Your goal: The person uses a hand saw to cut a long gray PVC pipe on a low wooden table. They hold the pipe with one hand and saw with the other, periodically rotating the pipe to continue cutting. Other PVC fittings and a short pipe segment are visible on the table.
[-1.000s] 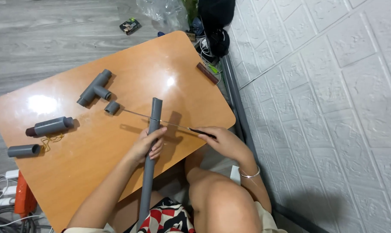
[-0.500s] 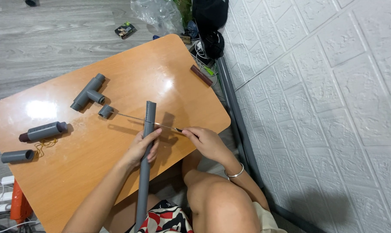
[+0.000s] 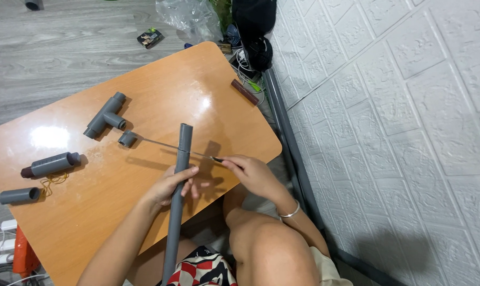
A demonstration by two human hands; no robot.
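A long grey plastic pipe [image 3: 180, 175] lies from my lap up onto a low wooden table [image 3: 160, 90]. My left hand [image 3: 171, 185] grips this pipe about its middle and presses it down on the table's near edge. My right hand [image 3: 250, 172] holds the dark handle end of a thin saw blade [image 3: 166, 145]. The blade lies flat across the pipe just above my left fingers and reaches left toward a short grey coupling [image 3: 127, 138].
A grey tee fitting [image 3: 105, 115], two short pipe pieces [image 3: 52, 164] [image 3: 18, 195] and a rubber band [image 3: 53, 182] lie on the table's left. A dark red bar [image 3: 245, 91] rests near the right corner. A white brick-pattern wall [image 3: 398, 132] stands right; cables and a bag lie behind.
The blade has slid right across the pipe as my right hand drew back. My left hand keeps its hold on the pipe. The camera has tilted slightly.
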